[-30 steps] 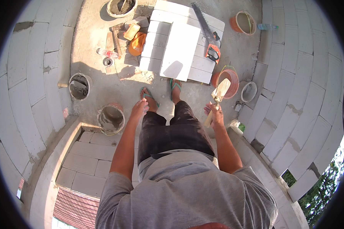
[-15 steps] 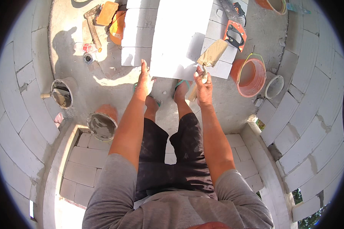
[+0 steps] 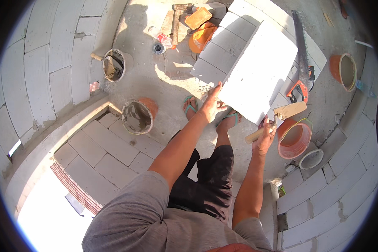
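A long white block [image 3: 260,71] lies at a slant in front of me over other pale blocks. My left hand [image 3: 211,106] is at its near left corner, fingers along the side and thumb by the near end. My right hand [image 3: 263,137] is at the near right corner, wrapped around a trowel. The trowel's wooden handle [image 3: 253,135] sticks out to the left of the fist, and its mortar-coated blade [image 3: 290,110] points right. Some right-hand fingertips are hidden at the block's edge. A hand saw [image 3: 299,90] with an orange-and-black handle rests beyond the trowel.
Mortar sits in an orange bucket [image 3: 152,110] and a pale bucket [image 3: 125,67] at left. Another orange bucket [image 3: 282,143] and a white pail [image 3: 311,159] stand near my right hand. A hammer [image 3: 175,27] and orange hard hat [image 3: 202,38] lie farther off. Block walls enclose both sides.
My view has swung left, so the scene appears turned and shifted rightward. My left hand has come up against the block's corner. The trowel is still in my right hand.
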`<state>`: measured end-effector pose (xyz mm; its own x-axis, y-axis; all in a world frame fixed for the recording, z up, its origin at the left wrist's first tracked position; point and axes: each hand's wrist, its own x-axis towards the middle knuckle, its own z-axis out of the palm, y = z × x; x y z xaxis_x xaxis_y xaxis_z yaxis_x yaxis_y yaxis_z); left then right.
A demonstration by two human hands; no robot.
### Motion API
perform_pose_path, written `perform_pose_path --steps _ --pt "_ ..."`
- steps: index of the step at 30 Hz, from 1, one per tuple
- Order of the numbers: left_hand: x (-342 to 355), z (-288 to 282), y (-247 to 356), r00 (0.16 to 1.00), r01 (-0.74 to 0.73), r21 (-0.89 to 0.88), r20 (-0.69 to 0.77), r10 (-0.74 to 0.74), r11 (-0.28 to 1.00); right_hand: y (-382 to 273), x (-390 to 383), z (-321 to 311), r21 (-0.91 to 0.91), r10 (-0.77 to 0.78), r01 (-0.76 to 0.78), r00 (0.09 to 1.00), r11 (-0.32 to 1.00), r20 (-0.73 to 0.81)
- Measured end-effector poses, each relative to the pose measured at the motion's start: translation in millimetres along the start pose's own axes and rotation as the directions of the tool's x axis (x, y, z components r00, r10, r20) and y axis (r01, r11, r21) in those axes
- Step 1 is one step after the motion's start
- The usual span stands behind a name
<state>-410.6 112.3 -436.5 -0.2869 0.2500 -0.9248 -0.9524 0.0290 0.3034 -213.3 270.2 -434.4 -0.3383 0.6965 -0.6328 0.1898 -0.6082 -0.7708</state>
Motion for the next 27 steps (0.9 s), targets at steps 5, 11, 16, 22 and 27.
perform_pose_path --steps 5,11,16,22,27 --pt "-43 31 55 0.981 -0.077 0.106 0.184 0.057 0.991 -56 19 25 0.231 0.071 -0.099 0.990 0.968 0.125" --pt "-60 46 107 0.949 -0.202 0.233 0.286 0.131 0.951 -92 27 39 0.052 0.129 -0.148 0.954 0.988 0.269" --pt "-43 53 152 0.884 -0.359 0.342 0.422 0.200 0.868 -134 17 70 0.058 0.194 -0.212 0.953 0.975 0.234" --pt "-43 -5 200 0.917 -0.246 0.366 0.388 0.094 0.898 -133 -36 142 -0.121 0.183 -0.169 0.976 0.978 0.116" --pt "-118 -133 211 0.940 -0.154 0.180 0.330 0.088 0.971 -128 -143 233 -0.202 0.210 -0.198 0.977 0.959 0.040"
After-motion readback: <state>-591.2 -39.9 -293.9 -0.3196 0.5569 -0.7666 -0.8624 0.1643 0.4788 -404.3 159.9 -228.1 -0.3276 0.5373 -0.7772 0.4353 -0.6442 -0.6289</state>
